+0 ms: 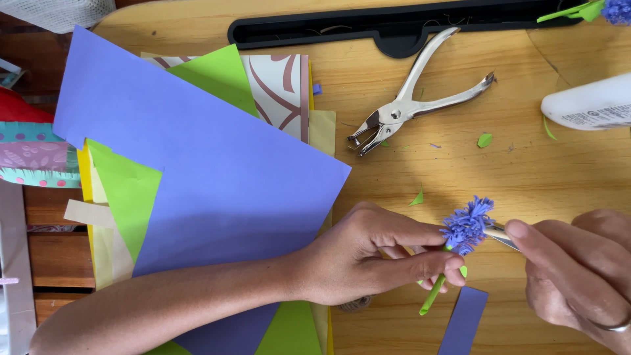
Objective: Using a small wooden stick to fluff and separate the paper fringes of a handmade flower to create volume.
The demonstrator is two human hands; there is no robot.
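Surface: wooden craft table, honey-coloured, strewn with paper and tiny green offcuts.
Near edge: purple paper strip lies flat just below the hands; green sheet corner pokes out under the left forearm.
Left hand: fingers closed on the green rolled stem of a purple fringed paper flower, stem slanting down towards the table edge.
Right hand: ring on one finger; fingers pinched around a slim metal tool whose tip touches the flower head. What kind of tool, I cannot tell.
Left side: large purple sheet on top of a stack of green, yellow, cream and patterned papers.
Middle: silver hole punch, handles spread, lying on its side.
Right edge: white glue bottle on its side, only partly in view.
Far edge: long black tray; it holds a few thin strands.
Far right corner: second purple flower with green stem, at the tray's end.
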